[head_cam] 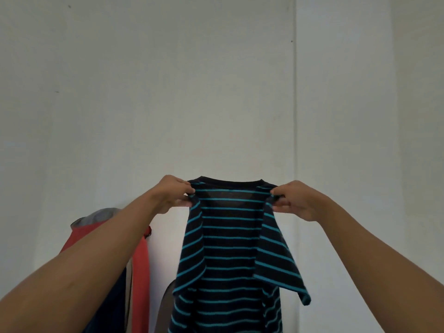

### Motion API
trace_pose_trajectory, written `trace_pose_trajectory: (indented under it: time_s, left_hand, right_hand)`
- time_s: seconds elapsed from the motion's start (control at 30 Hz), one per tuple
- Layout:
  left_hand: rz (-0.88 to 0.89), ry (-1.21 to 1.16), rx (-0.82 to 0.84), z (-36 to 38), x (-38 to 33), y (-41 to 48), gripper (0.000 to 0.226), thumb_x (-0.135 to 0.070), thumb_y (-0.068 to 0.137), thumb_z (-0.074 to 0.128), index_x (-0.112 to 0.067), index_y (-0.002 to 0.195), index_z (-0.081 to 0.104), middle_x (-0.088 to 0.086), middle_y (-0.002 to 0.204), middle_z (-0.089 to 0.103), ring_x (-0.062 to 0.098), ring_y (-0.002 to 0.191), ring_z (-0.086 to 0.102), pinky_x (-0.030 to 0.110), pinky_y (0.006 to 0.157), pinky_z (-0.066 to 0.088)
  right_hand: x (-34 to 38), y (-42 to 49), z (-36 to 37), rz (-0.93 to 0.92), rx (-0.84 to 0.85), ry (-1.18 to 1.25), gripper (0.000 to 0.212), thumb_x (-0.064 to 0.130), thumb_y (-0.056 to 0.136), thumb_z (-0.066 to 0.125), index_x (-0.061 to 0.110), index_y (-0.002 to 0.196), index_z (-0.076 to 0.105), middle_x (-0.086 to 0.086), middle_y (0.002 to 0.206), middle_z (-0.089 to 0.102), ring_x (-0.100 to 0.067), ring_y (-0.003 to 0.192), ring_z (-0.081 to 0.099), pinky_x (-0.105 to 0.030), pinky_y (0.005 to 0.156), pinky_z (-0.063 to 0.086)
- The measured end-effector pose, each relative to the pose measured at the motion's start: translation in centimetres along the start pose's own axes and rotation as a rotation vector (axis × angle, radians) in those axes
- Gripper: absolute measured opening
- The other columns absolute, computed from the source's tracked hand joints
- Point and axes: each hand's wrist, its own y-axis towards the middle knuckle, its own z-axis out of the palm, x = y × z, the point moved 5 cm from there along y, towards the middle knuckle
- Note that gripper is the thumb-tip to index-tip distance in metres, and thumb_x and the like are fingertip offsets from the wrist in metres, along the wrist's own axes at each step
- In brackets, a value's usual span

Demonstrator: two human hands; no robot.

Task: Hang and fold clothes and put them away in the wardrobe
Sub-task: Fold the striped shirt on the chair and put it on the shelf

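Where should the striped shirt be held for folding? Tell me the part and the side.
Grip the striped shirt at its two shoulder seams, one hand from each side, beside the collar. The left hand and right hand pinch there, so it hangs flat with sleeves drooping.

No writing, label, brand mark, number or sign can be read in the head view; the striped shirt [230,239] shows only its pattern of turquoise bands on dark cloth.
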Motion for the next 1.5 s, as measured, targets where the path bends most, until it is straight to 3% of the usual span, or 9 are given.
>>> trace_pose_trajectory:
  time_s: [0.23,0.33,0.43,0.57,0.73,1.03,1.2,1.33,1.5]
  left_hand:
    - [0.184,0.188,0.007,1.8,-3.3,-0.4,0.047,0.012,0.077,0.071,0.003,0.122,0.063,0.012,0.111,0.068,0.025,0.106,0.066,0.034,0.093,0.056]
    - [0.367,0.286,-0.160,1.6,-4.7,-0.9,0.057,0.000,0.075,0.080,-0.004,0.129,0.060,0.006,0.112,0.067,0.021,0.099,0.068,0.032,0.089,0.057]
    - [0.479,0.318,-0.283,1.8,-5.8,-1.8,0.029,-0.012,0.077,0.083,-0.009,0.104,0.073,-0.001,0.087,0.072,0.015,0.068,0.073,0.031,0.070,0.062]
    - [0.512,0.503,-0.407,1.5,-6.7,-2.7,0.017,-0.036,0.073,0.084,-0.026,0.081,0.074,-0.014,0.079,0.069,0.006,0.073,0.066,0.031,0.066,0.057]
    - [0.496,0.395,-0.320,1.7,-6.4,-2.6,0.018,-0.017,0.070,0.087,-0.012,0.071,0.071,-0.002,0.078,0.069,0.011,0.074,0.067,0.020,0.059,0.051]
    - [0.326,0.517,-0.119,0.5,-3.8,-1.6,0.018,-0.005,0.089,0.064,-0.013,0.079,0.050,0.005,0.085,0.059,0.018,0.075,0.053,0.025,0.061,0.044]
    - [0.386,0.638,-0.015,1.1,-3.4,-1.6,0.025,0.006,0.088,0.041,-0.015,0.078,0.049,0.004,0.082,0.056,0.018,0.072,0.046,0.025,0.061,0.041]
    - [0.403,0.804,0.084,1.2,-3.4,-1.4,0.049,0.013,0.084,0.033,-0.017,0.067,0.068,-0.002,0.092,0.064,0.019,0.092,0.059,0.016,0.070,0.045]
    - [0.443,0.791,0.166,1.4,-3.5,-1.3,0.048,0.002,0.095,0.040,-0.028,0.096,0.078,-0.009,0.116,0.060,0.012,0.108,0.057,0.022,0.093,0.049]
  right_hand:
    - [1.4,0.0,0.3,-0.191,-0.209,0.027,0.063,-0.013,0.080,0.072,-0.008,0.137,0.046,-0.019,0.108,0.070,-0.024,0.089,0.075,-0.034,0.083,0.060]
    - [2.2,-0.7,-0.3,-0.322,-0.367,-0.050,0.048,-0.003,0.081,0.077,-0.003,0.125,0.059,-0.015,0.088,0.074,-0.022,0.074,0.075,-0.033,0.073,0.062]
    - [3.1,-1.4,-0.7,-0.398,-0.478,-0.109,0.025,0.008,0.080,0.080,0.003,0.103,0.070,-0.010,0.076,0.074,-0.020,0.061,0.073,-0.031,0.063,0.062]
    - [4.4,-1.7,-0.7,-0.479,-0.532,-0.313,0.011,0.018,0.082,0.080,0.011,0.088,0.075,0.000,0.078,0.072,-0.013,0.060,0.068,-0.024,0.061,0.057]
    - [5.2,-1.4,-0.3,-0.492,-0.509,-0.555,0.009,0.025,0.091,0.070,0.016,0.092,0.071,0.005,0.091,0.066,-0.007,0.079,0.061,-0.028,0.078,0.056]
    - [3.1,-1.1,-1.0,-0.302,-0.290,-0.365,0.025,-0.004,0.097,0.046,0.004,0.083,0.065,-0.015,0.100,0.066,-0.023,0.086,0.068,-0.029,0.065,0.061]
    - [2.5,-0.7,-0.6,-0.198,-0.181,-0.513,0.016,0.007,0.077,0.066,-0.009,0.077,0.068,-0.011,0.074,0.066,-0.016,0.075,0.066,-0.038,0.086,0.059]
    - [2.2,-0.5,-0.3,-0.216,-0.132,-0.653,0.016,0.003,0.077,0.066,0.007,0.062,0.071,-0.007,0.068,0.064,-0.018,0.065,0.057,-0.032,0.066,0.053]
    - [2.2,0.0,0.6,-0.304,-0.108,-0.800,0.029,0.000,0.092,0.053,0.010,0.104,0.078,0.000,0.105,0.074,-0.008,0.091,0.065,-0.020,0.083,0.053]
